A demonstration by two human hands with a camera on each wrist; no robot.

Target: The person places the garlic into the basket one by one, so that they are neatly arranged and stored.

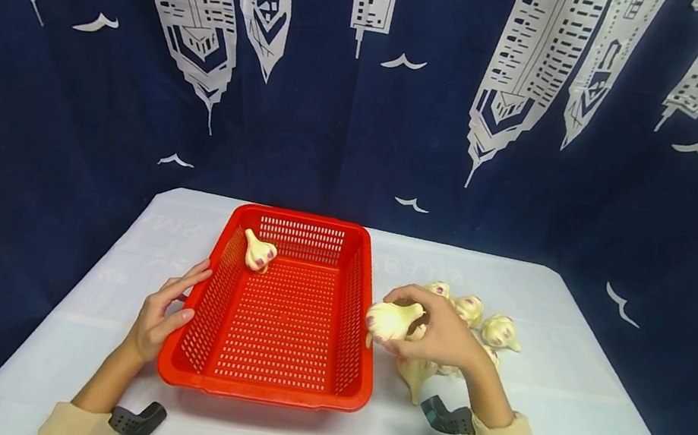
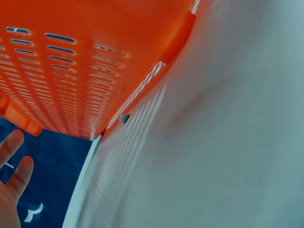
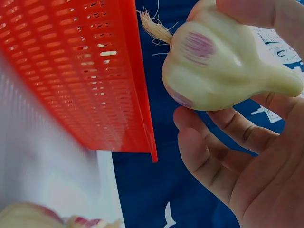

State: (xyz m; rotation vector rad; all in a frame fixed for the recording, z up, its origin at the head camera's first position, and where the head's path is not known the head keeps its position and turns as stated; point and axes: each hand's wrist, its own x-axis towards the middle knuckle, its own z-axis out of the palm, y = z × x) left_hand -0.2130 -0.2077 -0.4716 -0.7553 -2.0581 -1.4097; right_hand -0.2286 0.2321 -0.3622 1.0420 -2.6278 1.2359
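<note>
My right hand point(image 1: 440, 333) pinches a garlic bulb point(image 1: 390, 321) between thumb and fingers, raised by the right rim of a red plastic basket point(image 1: 264, 393). Pale with purple patches, the held garlic bulb point(image 3: 213, 61) shows its dry roots pointing at the basket wall in the right wrist view. One more garlic bulb point(image 1: 259, 253) lies inside the basket, at its far left corner. My left hand point(image 1: 158, 313) rests at the basket's left rim, fingers spread and relaxed; only part of the left hand point(image 2: 12, 180) shows in the left wrist view.
A pile of several garlic bulbs point(image 1: 499, 331) lies on the white table point(image 1: 564, 423) to the right of the basket, partly hidden behind my right hand. A dark blue cloth point(image 1: 334, 138) with white building prints hangs behind the table. Each wrist wears a dark band point(image 1: 138, 421).
</note>
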